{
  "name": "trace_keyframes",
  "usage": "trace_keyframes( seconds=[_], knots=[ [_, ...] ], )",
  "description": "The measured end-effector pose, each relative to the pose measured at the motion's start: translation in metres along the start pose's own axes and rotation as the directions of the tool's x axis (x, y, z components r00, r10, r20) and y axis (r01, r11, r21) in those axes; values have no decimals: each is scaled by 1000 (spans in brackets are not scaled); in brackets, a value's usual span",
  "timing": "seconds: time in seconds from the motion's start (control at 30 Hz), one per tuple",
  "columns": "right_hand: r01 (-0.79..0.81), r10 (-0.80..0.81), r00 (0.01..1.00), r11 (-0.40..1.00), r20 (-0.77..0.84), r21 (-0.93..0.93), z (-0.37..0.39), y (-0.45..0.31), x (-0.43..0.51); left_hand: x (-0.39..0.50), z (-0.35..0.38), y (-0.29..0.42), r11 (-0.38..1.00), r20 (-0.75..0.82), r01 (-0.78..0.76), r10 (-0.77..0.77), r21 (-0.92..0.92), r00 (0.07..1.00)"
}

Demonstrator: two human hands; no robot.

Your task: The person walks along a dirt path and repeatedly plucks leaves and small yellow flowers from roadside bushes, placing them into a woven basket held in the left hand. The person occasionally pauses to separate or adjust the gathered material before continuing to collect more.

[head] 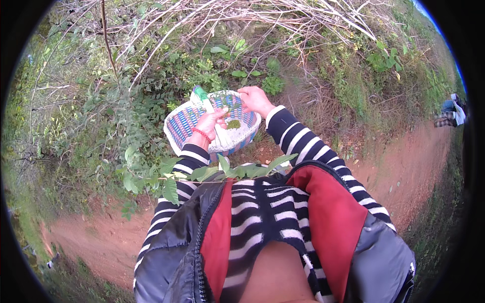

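Observation:
Before me is a woven basket (178,125) in white, blue and pink strips, with a white arched handle (222,139) wrapped partly in green near its far end. My left hand (210,125), with a red bead bracelet (201,135) at the wrist, is curled around the handle. My right hand (255,100) hangs over the basket's far right rim, fingers bent and close together. Whether it pinches something small cannot be made out. A small heap of green plant bits (233,124) lies on the pale basket bottom. Thin green sprigs show between the two hands.
Dry bare branches (242,15) arch across the top, above leafy shrubs (125,94). A leafy twig (227,172) crosses close in front of my chest. Reddish dirt path (401,166) runs behind me. A person (451,113) is partly visible at the far right.

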State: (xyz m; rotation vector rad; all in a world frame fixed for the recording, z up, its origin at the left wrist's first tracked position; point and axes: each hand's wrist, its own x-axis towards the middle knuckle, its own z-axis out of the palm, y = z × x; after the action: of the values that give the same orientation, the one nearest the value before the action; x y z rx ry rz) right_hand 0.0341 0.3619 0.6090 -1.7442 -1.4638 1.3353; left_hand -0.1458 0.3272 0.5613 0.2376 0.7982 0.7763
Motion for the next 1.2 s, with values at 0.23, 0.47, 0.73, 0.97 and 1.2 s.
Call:
trace_keyframes(
  seconds=[0.23,0.47,0.73,0.97,1.2],
  knots=[
    [417,-457,885,682,95,-601,30,-64,66,6,8,-12,992,-61,-35,43,125,997],
    [263,-228,960,554,160,-790,84,-78,108,1,21,-7,987,-69,-26,37,160,997],
    [454,-470,879,767,85,-454,43,-62,101,6,14,0,985,-63,-25,37,172,997],
    [364,-361,922,931,-136,-7,6,-21,60,19,-5,-4,998,-27,16,-17,-58,999],
    [346,-371,905,927,-209,-146,8,-2,51,55,1,9,951,31,39,-31,-307,999]
  ],
)
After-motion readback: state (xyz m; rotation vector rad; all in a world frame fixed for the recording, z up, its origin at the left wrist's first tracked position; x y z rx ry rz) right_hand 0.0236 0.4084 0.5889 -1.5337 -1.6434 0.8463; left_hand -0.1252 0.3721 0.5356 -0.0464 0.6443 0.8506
